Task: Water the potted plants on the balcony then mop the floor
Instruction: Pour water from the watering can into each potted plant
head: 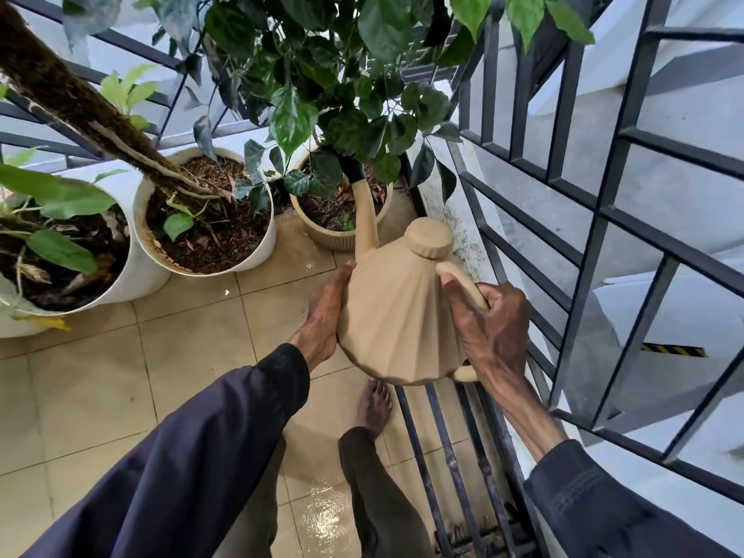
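A beige ribbed watering can (396,312) is tilted forward, its long spout with a black tip (353,169) reaching over the soil of a beige ribbed pot (322,231) holding a leafy plant. My right hand (489,328) grips the can's handle. My left hand (324,312) lies flat against the can's left side, fingers straight. Two white pots stand to the left: one (257,251) with a thick brown trunk, another (133,279) with green leaves.
Dark metal railing (596,219) runs along the right, close to the can and my right arm. The beige floor tiles (193,356) are wet and shiny near the pots and by my bare foot (374,408). Foliage hangs overhead.
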